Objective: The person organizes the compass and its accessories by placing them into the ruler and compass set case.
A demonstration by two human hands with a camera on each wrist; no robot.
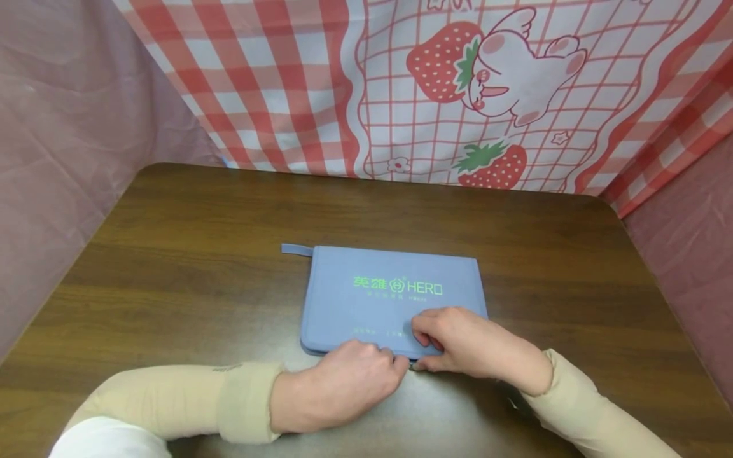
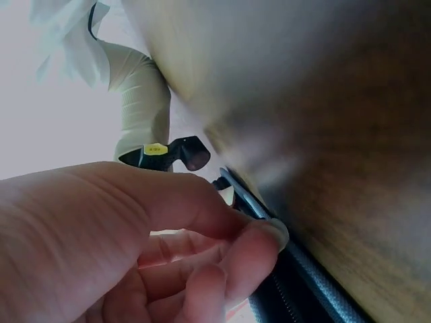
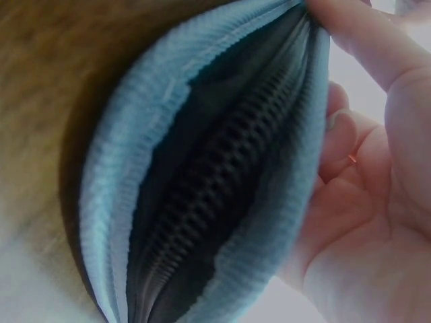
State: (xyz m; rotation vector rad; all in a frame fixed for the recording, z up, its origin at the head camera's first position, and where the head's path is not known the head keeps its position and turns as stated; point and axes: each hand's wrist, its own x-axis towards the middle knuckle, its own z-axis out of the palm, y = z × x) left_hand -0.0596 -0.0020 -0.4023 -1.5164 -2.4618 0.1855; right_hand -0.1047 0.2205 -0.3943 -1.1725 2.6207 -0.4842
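Note:
A flat blue zip case (image 1: 343, 312) lies on the table, its printed cover up and a short strap (image 1: 296, 249) at its far left corner. My left hand (image 1: 343, 385) is at the middle of the near edge, its thumb and forefinger pinching there; the bit between the fingertips is hidden. Close beside it, my right hand (image 1: 469, 340) grips the same edge, with curled fingers on the cover and the thumb low at the side. In the right wrist view, meshed zip teeth (image 3: 209, 182) run along the dark gusset between the case's two blue borders.
The brown wooden table (image 1: 189, 254) has rounded far corners. A red and white checked cloth with strawberries (image 1: 446, 63) hangs behind it, and pink cloth (image 1: 74, 127) hangs at the sides. A black wrist device (image 2: 192, 153) shows on the right forearm in the left wrist view.

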